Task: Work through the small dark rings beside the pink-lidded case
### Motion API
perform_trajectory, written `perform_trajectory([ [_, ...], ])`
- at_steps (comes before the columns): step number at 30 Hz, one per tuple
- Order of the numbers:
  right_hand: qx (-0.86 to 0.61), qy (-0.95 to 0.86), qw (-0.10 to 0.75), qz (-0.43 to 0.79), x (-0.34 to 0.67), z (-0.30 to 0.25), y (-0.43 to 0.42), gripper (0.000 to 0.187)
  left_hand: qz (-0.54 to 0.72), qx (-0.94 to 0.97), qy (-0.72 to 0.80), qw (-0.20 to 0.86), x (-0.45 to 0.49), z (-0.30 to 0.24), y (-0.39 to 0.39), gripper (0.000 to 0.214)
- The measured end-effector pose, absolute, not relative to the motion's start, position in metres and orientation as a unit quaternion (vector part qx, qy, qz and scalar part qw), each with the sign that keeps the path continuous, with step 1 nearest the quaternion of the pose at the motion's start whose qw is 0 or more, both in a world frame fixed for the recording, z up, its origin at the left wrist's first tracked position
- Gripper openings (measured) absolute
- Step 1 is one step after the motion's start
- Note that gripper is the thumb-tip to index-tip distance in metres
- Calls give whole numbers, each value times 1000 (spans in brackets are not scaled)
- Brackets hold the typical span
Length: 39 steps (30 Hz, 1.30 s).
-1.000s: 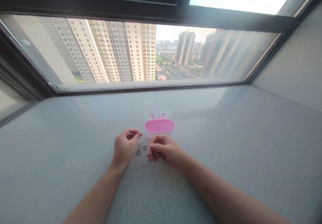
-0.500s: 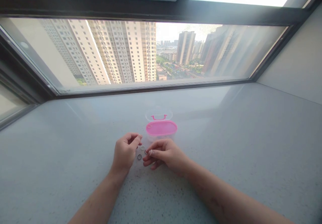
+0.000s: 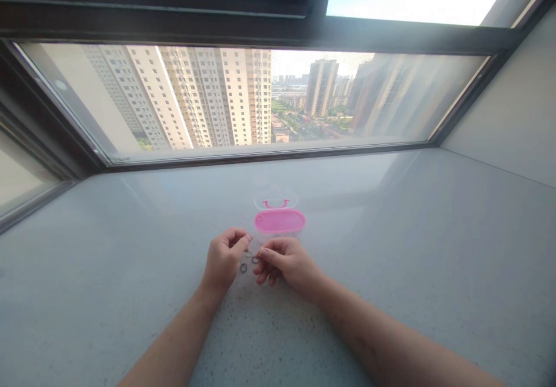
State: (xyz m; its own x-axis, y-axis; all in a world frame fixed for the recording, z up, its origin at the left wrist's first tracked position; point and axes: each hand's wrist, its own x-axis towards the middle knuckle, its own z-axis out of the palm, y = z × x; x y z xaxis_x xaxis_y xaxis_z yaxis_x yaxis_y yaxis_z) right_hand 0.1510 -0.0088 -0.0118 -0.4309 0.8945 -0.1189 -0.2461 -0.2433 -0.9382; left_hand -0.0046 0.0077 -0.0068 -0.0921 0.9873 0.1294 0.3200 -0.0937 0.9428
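My left hand (image 3: pixel 223 259) is closed, thumb and forefinger pinched together beside the box. Anything between those fingertips is too small to make out. My right hand (image 3: pixel 286 262) also pinches with thumb and forefinger, the other fingers curled below. A pale bit shows at its tips, too small to name. On the countertop between the hands lie a dark ring (image 3: pixel 244 267), a second dark ring (image 3: pixel 255 259) by the right fingertips, and a pale ring (image 3: pixel 249 254). Just behind the hands stands a clear plastic box (image 3: pixel 278 237) with a pink inner lid (image 3: pixel 280 221).
The box's clear outer lid (image 3: pixel 275 196) is tipped back, with a pink handle (image 3: pixel 276 204). All this rests on a speckled pale countertop (image 3: pixel 130 271). A dark-framed window (image 3: pixel 278 158) rises behind it, and a white wall (image 3: pixel 512 114) bounds the right side.
The view has tilted and shifted slightly. Both hands have moved a little closer together near the box, and the second dark ring shows more clearly beside the right fingertips.
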Motion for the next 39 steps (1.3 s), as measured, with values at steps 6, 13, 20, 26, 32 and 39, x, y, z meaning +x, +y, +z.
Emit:
perform_trajectory([
  [6, -353, -467, 398, 706, 151, -12, -9, 38, 471, 566, 570, 365, -5, -7, 7, 18],
  [13, -353, -445, 403, 718, 150, -14, -7, 35, 468, 581, 559, 363, -6, -8, 8, 18],
  [20, -342, -419, 408, 735, 151, -14, -6, 29, 467, 580, 550, 379, -6, -8, 7, 16],
  [26, -336, -432, 411, 729, 149, -14, -6, 26, 461, 592, 544, 374, -7, -9, 8, 15],
  [32, -338, -437, 421, 719, 149, -16, -6, 29, 459, 587, 550, 377, -7, -10, 9, 17],
  [39, -335, -447, 423, 714, 148, -20, -5, 29, 468, 582, 551, 373, -7, -8, 8, 17],
])
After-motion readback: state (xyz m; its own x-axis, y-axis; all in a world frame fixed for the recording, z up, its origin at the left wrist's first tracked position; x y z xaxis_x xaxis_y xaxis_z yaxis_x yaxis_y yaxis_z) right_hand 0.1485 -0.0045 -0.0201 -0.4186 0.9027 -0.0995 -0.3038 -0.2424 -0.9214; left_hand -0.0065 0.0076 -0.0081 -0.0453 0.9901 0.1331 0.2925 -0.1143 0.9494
